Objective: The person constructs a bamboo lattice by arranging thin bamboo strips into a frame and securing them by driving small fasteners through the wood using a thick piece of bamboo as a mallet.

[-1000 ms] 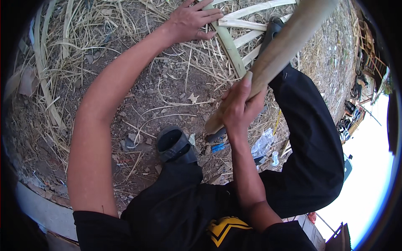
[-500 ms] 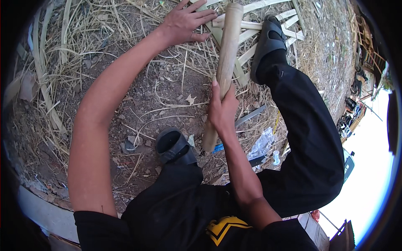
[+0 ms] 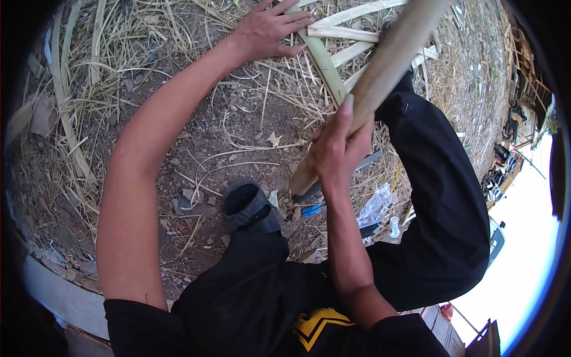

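Observation:
My right hand [image 3: 345, 146] is wrapped round the lower part of a thick round wooden club [image 3: 389, 68]. The club slants up to the right, its upper end blurred and cut off by the picture's top edge. My left hand [image 3: 267, 31] lies with fingers spread at the far side, pressing on the end of a flat greenish bamboo strip [image 3: 324, 64]. Paler bamboo strips [image 3: 345, 34] cross beside it in an open lattice on the ground. The club hides part of this lattice and most of my right sandal.
Dry shavings [image 3: 172, 35] litter the soil. My left foot's black sandal [image 3: 247, 205] stands near the middle. By my right leg lie a grey flat bar [image 3: 367, 160], a clear plastic bag [image 3: 376, 205], a small blue object [image 3: 311, 210] and a small clear container [image 3: 394, 226].
My right hand has risen slightly and moved right, tilting the club from nearly upright to a rightward slant. More of the greenish strip now shows. My left hand has hardly moved.

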Demonstrator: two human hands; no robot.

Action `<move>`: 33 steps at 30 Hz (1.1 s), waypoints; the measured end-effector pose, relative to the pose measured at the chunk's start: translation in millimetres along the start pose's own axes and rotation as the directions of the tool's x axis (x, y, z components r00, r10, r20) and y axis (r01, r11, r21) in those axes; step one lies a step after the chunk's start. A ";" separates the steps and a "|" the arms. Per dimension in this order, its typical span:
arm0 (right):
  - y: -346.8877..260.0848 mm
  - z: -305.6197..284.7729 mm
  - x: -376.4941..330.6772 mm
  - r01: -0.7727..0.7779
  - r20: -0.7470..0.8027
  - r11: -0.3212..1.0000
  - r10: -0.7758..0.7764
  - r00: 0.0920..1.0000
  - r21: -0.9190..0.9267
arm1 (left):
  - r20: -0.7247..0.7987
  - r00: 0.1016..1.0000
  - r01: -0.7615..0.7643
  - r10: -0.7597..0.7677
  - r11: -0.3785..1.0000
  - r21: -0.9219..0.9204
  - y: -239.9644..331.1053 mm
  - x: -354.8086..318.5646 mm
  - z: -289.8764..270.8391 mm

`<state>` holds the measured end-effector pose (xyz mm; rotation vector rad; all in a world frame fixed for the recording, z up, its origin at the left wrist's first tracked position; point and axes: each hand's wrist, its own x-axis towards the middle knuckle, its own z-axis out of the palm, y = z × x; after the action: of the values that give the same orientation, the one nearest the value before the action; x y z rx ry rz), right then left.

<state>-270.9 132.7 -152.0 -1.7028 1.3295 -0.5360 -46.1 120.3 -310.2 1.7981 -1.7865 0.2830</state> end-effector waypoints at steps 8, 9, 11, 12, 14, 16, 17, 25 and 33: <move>10.2 8.4 -1.0 -0.253 0.095 0.955 0.269 0.958 -0.153 | 0.038 0.999 0.039 -0.038 0.999 -0.023 -3.5 -9.0 0.5; -0.1 3.8 1.8 -0.146 0.038 0.985 0.150 0.988 -0.096 | 0.040 0.999 0.028 -0.028 0.999 -0.018 -2.1 -4.6 -0.1; 8.3 0.8 -2.2 0.155 -0.080 0.985 -0.149 0.986 0.070 | 0.033 0.999 0.016 -0.014 0.999 -0.049 2.3 -2.1 -3.0; 19.9 -0.7 -4.9 0.158 -0.087 0.985 -0.152 0.984 0.064 | 0.034 0.999 0.022 -0.020 0.998 -0.056 4.4 4.2 -1.7; 46.5 6.9 -14.5 -0.144 0.122 0.907 0.207 0.971 -0.395 | 0.039 0.999 0.026 -0.023 0.998 -0.058 3.1 2.6 0.1; 42.8 8.8 -8.9 -0.212 0.134 0.908 0.275 0.952 -0.361 | 0.065 0.997 0.046 -0.042 0.998 -0.053 -3.5 -7.4 -2.5; 38.7 9.5 -5.6 -0.283 0.146 0.900 0.345 0.927 -0.332 | 0.065 0.997 0.045 -0.042 0.998 -0.046 -8.2 -6.7 -1.0; 54.3 16.8 -17.6 0.014 0.146 0.907 0.052 0.988 -0.422 | 0.099 0.994 0.058 -0.046 0.991 -0.122 2.2 -0.9 -3.1; 19.7 3.6 -7.1 0.251 -0.095 0.944 -0.235 0.967 0.214 | 0.090 0.995 0.056 -0.040 0.983 -0.178 0.4 0.7 -7.5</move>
<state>-281.2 140.0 -169.1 -1.6801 1.0650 -0.8616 -44.6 123.8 -303.7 1.7449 -1.7635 0.0237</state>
